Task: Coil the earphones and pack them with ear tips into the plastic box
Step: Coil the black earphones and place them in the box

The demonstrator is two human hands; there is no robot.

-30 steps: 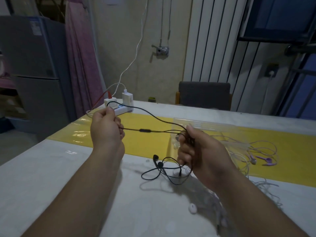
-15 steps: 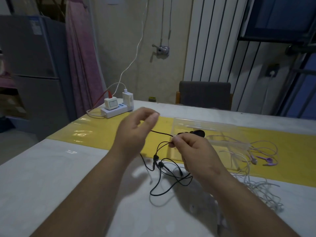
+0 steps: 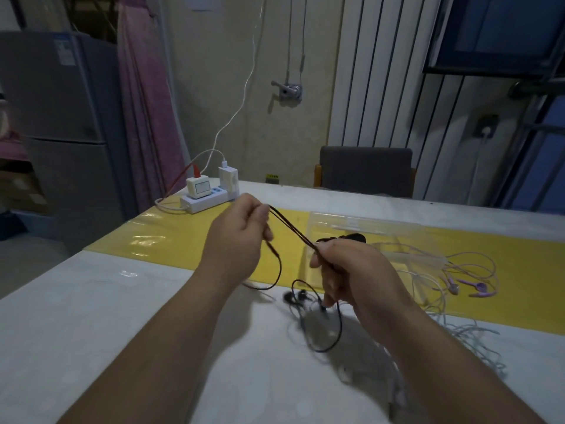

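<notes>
Dim room ahead of you: grey fridge point(image 3: 61, 117) far left, pink curtain point(image 3: 146, 102) beside it, beige wall point(image 3: 214, 71) in the middle, white slatted panel point(image 3: 376, 71) to its right, dark window point(image 3: 501, 29) top right, grey chair point(image 3: 365, 169) behind your white table point(image 3: 76, 316).

The black earphones point(image 3: 292, 227) run as doubled taut strands from the left hand point(image 3: 238, 237) down to the right hand point(image 3: 345, 270), at its 4 o'clock. Slack loops hang below, with the blurred buds just above the desk. The clear plastic box point(image 3: 376, 223) lies flat at the right hand's 12 o'clock.
</notes>
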